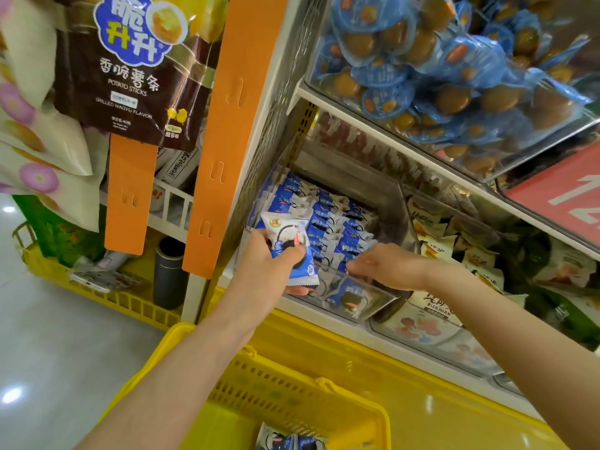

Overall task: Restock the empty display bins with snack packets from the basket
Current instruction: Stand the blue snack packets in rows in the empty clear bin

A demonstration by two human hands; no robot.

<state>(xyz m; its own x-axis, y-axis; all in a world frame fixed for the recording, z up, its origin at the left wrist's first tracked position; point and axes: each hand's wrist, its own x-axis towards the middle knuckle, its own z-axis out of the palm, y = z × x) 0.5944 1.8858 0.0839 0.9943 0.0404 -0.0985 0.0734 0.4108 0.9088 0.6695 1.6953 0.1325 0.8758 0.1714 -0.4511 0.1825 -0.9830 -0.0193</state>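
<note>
**Two hands working at a clear bin of cookie packets**

I am looking down through the head camera at a shop shelf. The left hand (269, 266) is gripping one blue and white cookie packet (287, 241), its fingers curled round the lower half, and is holding it upright over the front left corner of the clear display bin (360, 302). The right hand (384, 267) is reaching into the same bin over its front wall, its fingers lying nearly straight and spread, pressing against the front packets rather than clamping any of them. Rows of matching packets (331, 219) are standing on edge across the left and middle of the bin. Below both forearms, a yellow basket (292, 394) is sitting against the shelf base, with a few more cookie packets (289, 441) lying in its bottom. Just to the right, a neighbouring bin (454, 254) is holding beige packets. Above, a tilted bin (438, 76) is holding blue egg packs. At the upper left, a bag of potato sticks (130, 76) is hanging beside an orange strip (224, 141).
</note>
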